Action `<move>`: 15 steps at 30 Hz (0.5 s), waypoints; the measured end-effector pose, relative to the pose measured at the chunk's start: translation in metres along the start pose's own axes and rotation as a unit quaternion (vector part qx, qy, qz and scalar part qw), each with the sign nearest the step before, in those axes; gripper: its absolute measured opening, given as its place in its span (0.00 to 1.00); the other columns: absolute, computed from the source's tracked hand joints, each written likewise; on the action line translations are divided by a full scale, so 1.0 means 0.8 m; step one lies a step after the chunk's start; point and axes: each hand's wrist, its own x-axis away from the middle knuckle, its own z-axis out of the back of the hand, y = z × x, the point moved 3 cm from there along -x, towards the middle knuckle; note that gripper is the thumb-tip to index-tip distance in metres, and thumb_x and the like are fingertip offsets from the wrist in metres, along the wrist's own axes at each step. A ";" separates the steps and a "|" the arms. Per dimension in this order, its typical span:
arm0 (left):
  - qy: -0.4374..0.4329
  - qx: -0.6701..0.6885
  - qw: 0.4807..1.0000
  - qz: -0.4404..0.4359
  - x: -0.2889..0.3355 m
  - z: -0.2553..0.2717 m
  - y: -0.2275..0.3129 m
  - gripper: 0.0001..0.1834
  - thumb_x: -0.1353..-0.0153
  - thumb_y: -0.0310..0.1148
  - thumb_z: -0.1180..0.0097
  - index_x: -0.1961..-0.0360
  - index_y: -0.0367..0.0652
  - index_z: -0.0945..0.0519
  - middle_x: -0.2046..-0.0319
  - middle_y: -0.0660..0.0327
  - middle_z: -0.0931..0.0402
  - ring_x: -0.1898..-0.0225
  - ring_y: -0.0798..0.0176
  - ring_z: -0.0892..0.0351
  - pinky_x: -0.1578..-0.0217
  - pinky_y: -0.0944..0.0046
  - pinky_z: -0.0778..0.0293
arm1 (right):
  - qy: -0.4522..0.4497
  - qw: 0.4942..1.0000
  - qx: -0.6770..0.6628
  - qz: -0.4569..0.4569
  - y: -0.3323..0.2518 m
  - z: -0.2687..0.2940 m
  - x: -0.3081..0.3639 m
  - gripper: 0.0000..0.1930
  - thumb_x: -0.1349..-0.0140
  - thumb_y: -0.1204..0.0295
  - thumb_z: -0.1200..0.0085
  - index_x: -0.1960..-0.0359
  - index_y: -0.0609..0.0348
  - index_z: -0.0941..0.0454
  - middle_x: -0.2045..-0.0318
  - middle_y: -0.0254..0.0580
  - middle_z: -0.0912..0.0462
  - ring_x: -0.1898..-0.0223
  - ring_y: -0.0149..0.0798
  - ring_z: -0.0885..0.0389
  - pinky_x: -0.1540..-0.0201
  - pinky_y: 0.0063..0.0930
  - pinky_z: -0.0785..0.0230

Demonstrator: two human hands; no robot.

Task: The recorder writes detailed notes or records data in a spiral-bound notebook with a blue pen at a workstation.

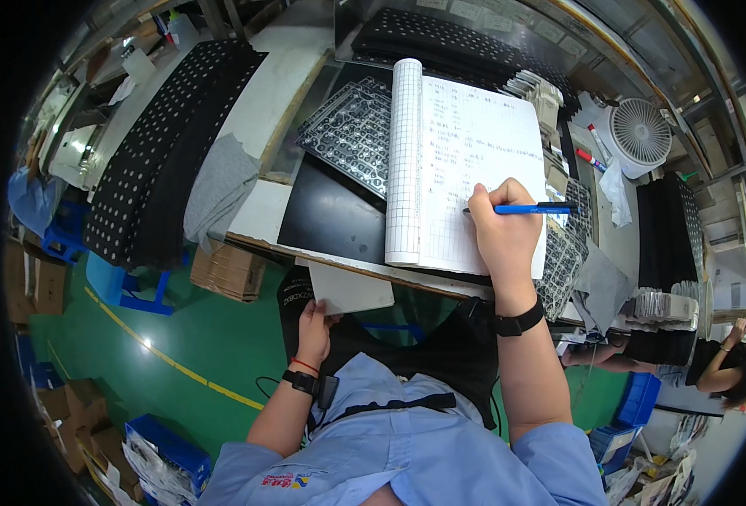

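A notebook (465,114) lies open on the workbench, its left pages rolled back and its right page covered with handwriting. My right hand (505,223) rests on that page, fingers closed round a blue pen (520,209) with a black end; the tip sits near the left of the page. Below the bench edge, over my lap, my left hand (312,331) grips the lower left corner of a flat white board (352,288). Part of that board is hidden under the bench. Beneath the notebook are a black mat (326,211) and a sheet of dark keypad-like parts (352,135).
Polka-dot black cloth (166,143) and a grey cloth (225,190) lie on the left bench. A white fan (638,135) and a red marker (590,158) stand at the right. Cardboard boxes (228,271) and blue stools (128,282) are on the floor. Another person (727,358) is at far right.
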 end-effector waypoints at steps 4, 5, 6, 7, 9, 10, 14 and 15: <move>-0.005 -0.002 1.000 0.007 0.002 -0.007 0.005 0.17 0.30 0.43 0.51 0.54 0.38 0.26 0.64 0.60 0.22 0.65 0.67 0.24 0.62 0.67 0.28 | 0.005 1.000 -0.015 -0.017 -0.001 0.002 0.000 0.16 0.48 0.75 0.41 0.87 0.62 0.35 0.90 0.35 0.33 0.86 0.25 0.40 0.82 0.25 0.46; 0.008 0.002 1.000 0.006 0.002 -0.008 0.005 0.17 0.30 0.43 0.51 0.54 0.39 0.25 0.63 0.60 0.22 0.65 0.67 0.24 0.61 0.67 0.28 | 0.008 1.000 -0.011 -0.017 -0.001 0.002 0.000 0.16 0.48 0.75 0.41 0.87 0.62 0.35 0.90 0.35 0.33 0.86 0.25 0.40 0.82 0.25 0.46; 0.022 0.006 1.000 0.005 0.003 -0.009 0.006 0.17 0.30 0.42 0.51 0.53 0.39 0.25 0.62 0.60 0.22 0.64 0.67 0.24 0.61 0.67 0.28 | 0.008 1.000 -0.019 -0.018 -0.001 0.001 0.000 0.16 0.48 0.75 0.41 0.87 0.61 0.35 0.90 0.35 0.34 0.86 0.25 0.40 0.82 0.25 0.47; 0.018 0.007 1.000 0.007 0.003 -0.009 0.006 0.17 0.30 0.42 0.51 0.53 0.39 0.25 0.62 0.60 0.22 0.64 0.67 0.24 0.61 0.67 0.28 | 0.007 0.999 -0.027 -0.018 0.000 0.000 0.000 0.16 0.48 0.75 0.41 0.87 0.61 0.36 0.90 0.34 0.34 0.86 0.25 0.40 0.82 0.25 0.47; 0.010 0.019 1.000 0.004 0.003 -0.007 0.007 0.17 0.31 0.44 0.49 0.56 0.39 0.25 0.63 0.61 0.22 0.62 0.66 0.23 0.59 0.65 0.26 | 0.008 0.999 -0.031 -0.019 0.001 0.000 0.001 0.16 0.48 0.75 0.41 0.87 0.61 0.36 0.90 0.33 0.35 0.85 0.24 0.41 0.82 0.24 0.47; 0.013 0.021 1.000 0.008 0.004 -0.010 0.010 0.17 0.31 0.44 0.50 0.56 0.40 0.25 0.62 0.61 0.22 0.62 0.66 0.23 0.59 0.65 0.26 | 0.007 0.999 -0.036 -0.020 0.003 -0.001 0.000 0.16 0.48 0.75 0.41 0.87 0.61 0.36 0.90 0.33 0.35 0.86 0.24 0.41 0.82 0.24 0.47; 0.007 0.015 1.000 0.001 0.004 -0.011 0.009 0.17 0.31 0.44 0.50 0.56 0.40 0.25 0.63 0.61 0.22 0.63 0.67 0.23 0.59 0.65 0.26 | 0.004 0.999 -0.043 -0.022 0.004 0.000 0.000 0.16 0.48 0.76 0.41 0.87 0.61 0.36 0.90 0.33 0.34 0.86 0.24 0.41 0.82 0.24 0.48; 0.009 0.012 1.000 -0.001 0.004 -0.013 0.009 0.17 0.31 0.44 0.50 0.57 0.40 0.25 0.63 0.61 0.22 0.64 0.67 0.24 0.60 0.65 0.27 | 0.003 0.999 -0.044 -0.024 0.004 0.001 0.000 0.16 0.48 0.76 0.41 0.87 0.61 0.36 0.90 0.33 0.34 0.86 0.24 0.41 0.82 0.24 0.47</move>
